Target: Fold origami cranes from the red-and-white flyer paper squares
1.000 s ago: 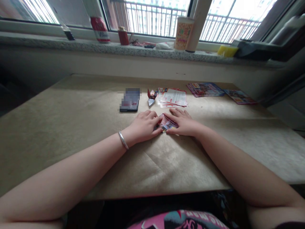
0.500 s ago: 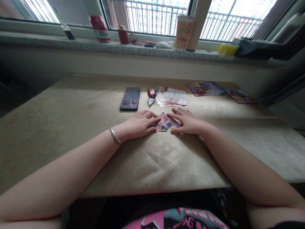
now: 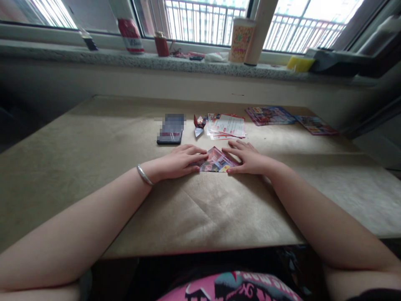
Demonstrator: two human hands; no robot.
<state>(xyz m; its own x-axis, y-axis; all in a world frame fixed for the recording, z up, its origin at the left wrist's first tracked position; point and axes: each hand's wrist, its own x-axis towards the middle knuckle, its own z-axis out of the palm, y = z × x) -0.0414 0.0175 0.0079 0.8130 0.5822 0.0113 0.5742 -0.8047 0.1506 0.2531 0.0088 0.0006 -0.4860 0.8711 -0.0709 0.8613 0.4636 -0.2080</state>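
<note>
A printed paper folded into a triangle lies flat on the table, its point away from me and its long edge towards me. Fingers stretched out, my left hand rests on its left corner and hides that end. On the other side, my right hand touches the right slope and corner with its fingers spread. Just beyond the paper stands a small folded paper figure, patterned with a pale tip. Beside it is a loose stack of printed sheets.
A dark phone, partly pixelated, lies left of the figure. Two piles of colourful printed paper are at the back right. On the window sill stand a red can, a red bottle and a patterned cup.
My left hand has slid left along the folded paper, uncovering more of it. My right hand has shifted slightly right. The paper stays in place.
</note>
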